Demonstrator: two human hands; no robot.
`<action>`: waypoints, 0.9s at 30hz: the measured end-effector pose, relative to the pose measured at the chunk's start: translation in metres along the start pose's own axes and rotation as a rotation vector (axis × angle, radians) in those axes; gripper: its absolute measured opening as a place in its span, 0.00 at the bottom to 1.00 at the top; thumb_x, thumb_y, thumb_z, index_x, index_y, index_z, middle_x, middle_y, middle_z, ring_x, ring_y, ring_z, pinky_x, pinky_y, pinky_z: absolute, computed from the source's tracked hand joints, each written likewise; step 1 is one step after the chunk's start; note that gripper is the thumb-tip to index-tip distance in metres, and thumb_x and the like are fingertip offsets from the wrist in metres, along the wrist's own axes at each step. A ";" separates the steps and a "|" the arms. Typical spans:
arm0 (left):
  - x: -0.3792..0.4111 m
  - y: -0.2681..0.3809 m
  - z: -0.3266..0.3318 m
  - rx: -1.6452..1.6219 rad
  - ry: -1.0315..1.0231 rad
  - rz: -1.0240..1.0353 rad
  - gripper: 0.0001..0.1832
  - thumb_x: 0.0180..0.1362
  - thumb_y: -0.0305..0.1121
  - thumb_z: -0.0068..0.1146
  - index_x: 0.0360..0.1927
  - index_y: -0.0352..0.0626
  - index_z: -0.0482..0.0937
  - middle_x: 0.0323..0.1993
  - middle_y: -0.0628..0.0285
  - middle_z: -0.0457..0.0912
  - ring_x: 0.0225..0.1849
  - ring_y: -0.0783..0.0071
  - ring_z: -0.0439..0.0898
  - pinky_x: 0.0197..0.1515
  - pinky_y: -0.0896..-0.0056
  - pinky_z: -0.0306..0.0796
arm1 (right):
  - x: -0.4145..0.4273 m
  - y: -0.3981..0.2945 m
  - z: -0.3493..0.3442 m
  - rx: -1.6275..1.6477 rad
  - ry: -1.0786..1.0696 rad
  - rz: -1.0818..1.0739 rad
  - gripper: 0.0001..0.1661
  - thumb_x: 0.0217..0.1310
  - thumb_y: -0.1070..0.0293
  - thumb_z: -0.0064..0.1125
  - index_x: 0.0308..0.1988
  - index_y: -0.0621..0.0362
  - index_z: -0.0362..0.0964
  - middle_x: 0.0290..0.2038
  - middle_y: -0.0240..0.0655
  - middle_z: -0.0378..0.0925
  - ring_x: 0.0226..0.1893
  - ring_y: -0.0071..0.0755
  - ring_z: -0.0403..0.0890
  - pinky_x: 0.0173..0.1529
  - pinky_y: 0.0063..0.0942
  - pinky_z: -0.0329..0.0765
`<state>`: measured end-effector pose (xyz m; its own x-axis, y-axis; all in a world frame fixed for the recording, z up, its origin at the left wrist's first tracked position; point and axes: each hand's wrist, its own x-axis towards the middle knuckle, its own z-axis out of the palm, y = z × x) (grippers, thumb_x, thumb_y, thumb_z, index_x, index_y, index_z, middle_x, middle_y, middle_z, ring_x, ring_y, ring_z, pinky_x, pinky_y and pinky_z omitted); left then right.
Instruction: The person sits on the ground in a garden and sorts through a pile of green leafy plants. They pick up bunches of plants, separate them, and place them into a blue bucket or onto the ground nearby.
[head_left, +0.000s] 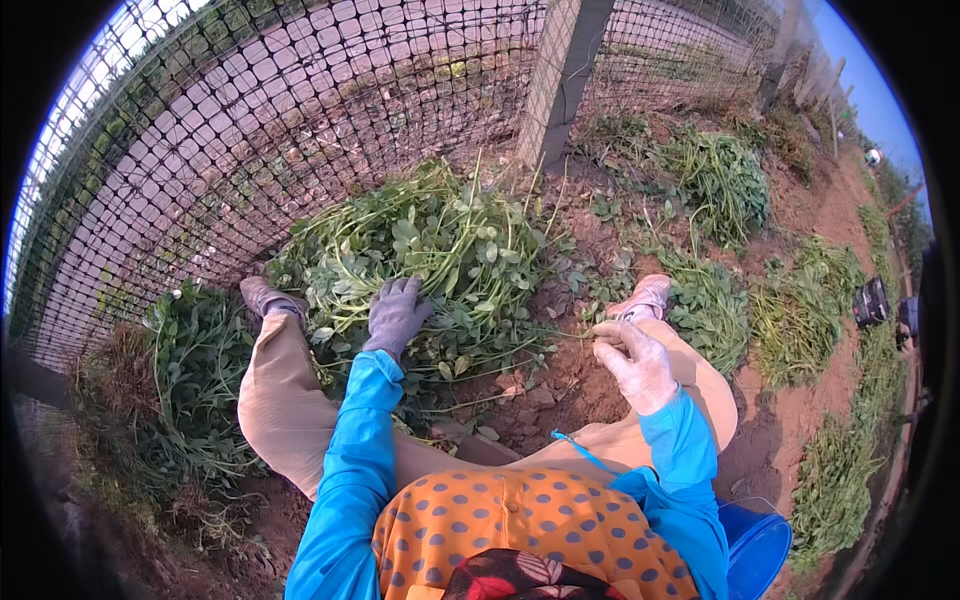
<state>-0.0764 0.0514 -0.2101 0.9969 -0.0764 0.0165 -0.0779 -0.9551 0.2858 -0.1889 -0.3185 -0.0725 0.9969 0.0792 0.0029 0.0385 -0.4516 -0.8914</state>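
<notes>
My left hand (396, 313), in a grey knit glove, lies palm down on a large heap of cut green leafy plants (457, 255) between my feet; its fingers are spread a little. My right hand (636, 364), in a pale, soil-stained glove, is raised near my right shoe, with its fingertips pinched on a thin green stem (574, 334) that runs toward the heap. Reddish soil (540, 405) with clods shows between my legs, below the heap.
A black mesh fence (285, 112) with a concrete post (559, 82) stands beyond the heap. More plant piles (199, 360) lie at my left, and others (799, 307) at my right. A blue bucket (757, 551) rests beside my right hip.
</notes>
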 end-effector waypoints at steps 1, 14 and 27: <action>0.003 -0.001 -0.013 -0.047 -0.036 -0.012 0.27 0.60 0.48 0.57 0.60 0.51 0.73 0.59 0.56 0.75 0.64 0.56 0.69 0.64 0.55 0.63 | -0.002 -0.006 0.004 -0.051 -0.006 -0.050 0.14 0.60 0.75 0.61 0.48 0.61 0.76 0.37 0.37 0.81 0.37 0.26 0.82 0.44 0.24 0.79; 0.162 -0.065 -0.074 0.222 0.145 0.002 0.47 0.49 0.42 0.68 0.72 0.50 0.57 0.70 0.56 0.62 0.74 0.55 0.56 0.73 0.57 0.55 | 0.028 -0.010 -0.003 -0.058 0.210 0.008 0.11 0.59 0.75 0.61 0.44 0.63 0.77 0.36 0.40 0.82 0.31 0.30 0.83 0.36 0.25 0.79; 0.230 -0.122 0.060 0.390 -0.181 -0.207 0.23 0.62 0.36 0.48 0.62 0.50 0.71 0.58 0.58 0.77 0.55 0.57 0.79 0.51 0.54 0.74 | 0.050 -0.027 0.008 -0.429 0.085 -0.060 0.12 0.54 0.77 0.62 0.42 0.59 0.75 0.37 0.43 0.81 0.36 0.49 0.82 0.40 0.39 0.79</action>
<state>0.1622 0.1329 -0.2983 0.9773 0.1113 -0.1804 0.0913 -0.9891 -0.1157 -0.1410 -0.2948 -0.0518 0.9935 0.0508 0.1023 0.1036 -0.7777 -0.6200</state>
